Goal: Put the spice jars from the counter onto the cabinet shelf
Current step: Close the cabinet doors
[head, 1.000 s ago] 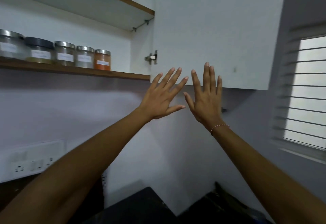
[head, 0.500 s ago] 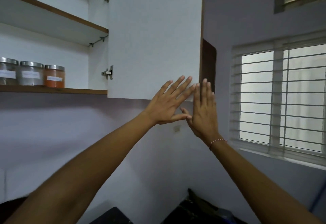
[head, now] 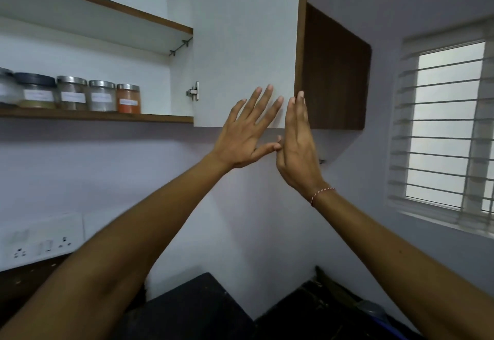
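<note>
Five spice jars (head: 72,93) in a row on lower cabinet shelf (head: 107,116); rightmost holds orange powder. Left hand (head: 247,131) and right hand (head: 298,144), fingers straight, flat on cabinet door (head: 246,32).

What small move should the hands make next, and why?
Probably push the cabinet door shut toward the left. Both the left hand and the right hand lie flat near its free edge, the door stands open, and five spice jars already sit on the shelf.
</note>
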A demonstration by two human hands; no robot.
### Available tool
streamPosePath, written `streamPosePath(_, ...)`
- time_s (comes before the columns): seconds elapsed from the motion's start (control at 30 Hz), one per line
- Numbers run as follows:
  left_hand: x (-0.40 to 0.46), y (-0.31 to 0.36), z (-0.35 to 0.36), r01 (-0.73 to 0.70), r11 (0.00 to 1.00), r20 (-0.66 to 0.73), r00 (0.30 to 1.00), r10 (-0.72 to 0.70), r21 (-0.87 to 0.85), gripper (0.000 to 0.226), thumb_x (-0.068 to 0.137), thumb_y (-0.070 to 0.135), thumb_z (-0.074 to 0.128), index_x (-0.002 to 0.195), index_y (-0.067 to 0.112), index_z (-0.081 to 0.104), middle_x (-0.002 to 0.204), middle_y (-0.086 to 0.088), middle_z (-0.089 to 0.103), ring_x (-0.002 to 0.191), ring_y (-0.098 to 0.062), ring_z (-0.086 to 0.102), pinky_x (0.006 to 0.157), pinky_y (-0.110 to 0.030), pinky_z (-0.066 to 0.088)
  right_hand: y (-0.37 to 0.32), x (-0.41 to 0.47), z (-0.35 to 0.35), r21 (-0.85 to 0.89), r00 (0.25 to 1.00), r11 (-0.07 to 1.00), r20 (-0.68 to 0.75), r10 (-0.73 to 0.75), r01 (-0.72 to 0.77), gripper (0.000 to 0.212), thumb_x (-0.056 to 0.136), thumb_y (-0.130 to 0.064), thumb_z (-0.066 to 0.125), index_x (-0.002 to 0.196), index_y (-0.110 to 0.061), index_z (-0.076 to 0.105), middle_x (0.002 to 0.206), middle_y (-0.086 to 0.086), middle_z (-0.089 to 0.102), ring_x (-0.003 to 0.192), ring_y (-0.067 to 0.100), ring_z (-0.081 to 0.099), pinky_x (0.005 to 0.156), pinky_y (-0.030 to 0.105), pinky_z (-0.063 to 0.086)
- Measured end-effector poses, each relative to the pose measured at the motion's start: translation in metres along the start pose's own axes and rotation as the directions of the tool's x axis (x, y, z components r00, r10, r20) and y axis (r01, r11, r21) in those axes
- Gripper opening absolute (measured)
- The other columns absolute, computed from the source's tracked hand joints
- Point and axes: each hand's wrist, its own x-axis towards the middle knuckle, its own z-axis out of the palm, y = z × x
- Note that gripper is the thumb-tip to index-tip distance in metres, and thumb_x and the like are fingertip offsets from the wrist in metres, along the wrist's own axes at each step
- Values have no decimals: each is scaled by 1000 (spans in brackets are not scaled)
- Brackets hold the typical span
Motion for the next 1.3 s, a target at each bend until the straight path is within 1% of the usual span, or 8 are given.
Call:
streamPosePath(0.2, -33, -41, -46, -10, 987, 19, 1000, 7, 162, 95, 78, 77, 1, 149, 15, 14, 156, -17, 17, 145, -31, 11, 115, -47, 11, -53, 2, 29, 113, 990, 992, -136, -32, 47, 65, 88, -4, 47, 141, 11, 11, 149, 34, 11, 141, 45, 10, 112, 43, 25)
streamPosePath(0.37, -64, -67, -84, -13, 972, 55, 999, 0, 233, 95, 79, 77, 2, 148, 14, 14, 155, -19, 19, 144, -33, 14, 115, -45, 9, -100, 8, 45, 123, 985, 985, -136, -107, 124, 86, 91, -18, 37, 138, -30, -34, 150, 33, 7, 142, 42, 5, 114, 52, 24)
streamPosePath(0.47, -81, -85, -106, -31, 956, 88, 996, 5, 293, 96, 78, 78, 2, 148, 13, 14, 154, -19, 20, 144, -34, 16, 115, -44, 9, -127, 10, 55, 140, 983, 979, -125, -131, 149, 93, 91, -14, 43, 134, -34, -38, 150, 33, 7, 142, 42, 4, 111, 50, 30)
streamPosePath(0.63, -110, -115, -136, -51, 937, 153, 988, -2, 346, 99, 77, 79, 1, 148, 12, 11, 155, -18, 18, 144, -32, 14, 115, -45, 10, -165, 13, 81, 227, 968, 943, -114, -223, 244, 94, 91, -12, 40, 131, -35, -41, 142, -7, -46, 145, 35, -3, 101, 31, 45)
streamPosePath(0.8, -146, -149, -163, 8, 932, 156, 985, -69, 363, 100, 79, 78, 4, 147, 5, 12, 154, -19, 22, 143, -32, 18, 115, -41, 8, -208, 21, 111, 314, 971, 920, -32, -236, 234, 104, 88, -11, 50, 132, -33, -41, 149, 8, -33, 129, 30, 43, 61, 9, 44)
streamPosePath(0.9, -170, -171, -176, 66, 926, 180, 973, -141, 371, 102, 79, 79, 5, 146, 2, 11, 154, -17, 23, 143, -30, 18, 115, -44, 14, -232, 25, 131, 353, 968, 911, 53, -247, 213, 92, 88, -8, 53, 145, -12, -19, 155, 21, -3, 139, 31, 30, 90, 27, 51)
streamPosePath(0.97, -185, -186, -182, 100, 920, 197, 963, -186, 379, 102, 79, 78, 5, 146, 1, 12, 154, -17, 23, 143, -29, 16, 115, -44, 15, -247, 31, 148, 314, 957, 923, 111, -267, 221, 79, 87, -7, 53, 147, -2, 1, 156, 20, 3, 145, 31, 10, 108, 46, 37)
streamPosePath(1.3, -247, -273, -179, 192, 872, 305, 885, -351, 450, 99, 72, 78, -4, 142, 10, -15, 158, -11, -5, 147, -21, -6, 119, -37, 2, -299, 56, 248, 190, 907, 957, 323, -270, 217, 82, 90, -16, 48, 146, -12, -11, 157, 7, -15, 145, 20, -12, 118, 39, 3)
